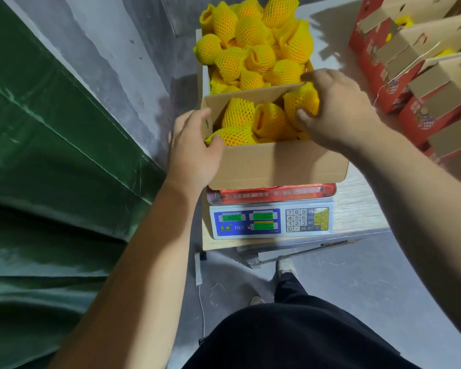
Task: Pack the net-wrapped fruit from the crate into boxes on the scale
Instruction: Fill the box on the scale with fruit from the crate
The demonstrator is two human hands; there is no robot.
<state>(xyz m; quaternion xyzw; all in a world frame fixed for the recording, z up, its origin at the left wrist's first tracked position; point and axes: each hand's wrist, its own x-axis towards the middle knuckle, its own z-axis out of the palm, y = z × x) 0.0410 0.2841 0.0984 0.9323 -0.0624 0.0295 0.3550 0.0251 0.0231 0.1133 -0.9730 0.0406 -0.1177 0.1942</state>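
Note:
A brown cardboard box stands on the electronic scale, with several yellow net-wrapped fruits inside. My right hand grips one net-wrapped fruit at the box's far right corner, fingers over its top and thumb at its near side. My left hand holds the box's left wall, thumb hooked over the rim beside a fruit. Behind the box, the crate is heaped with more wrapped fruit.
Red and brown gift boxes with raised flaps are stacked at the right, some showing yellow fruit. A green tarpaulin fills the left. The scale sits on a light wooden board. My legs and shoes stand on the grey floor below.

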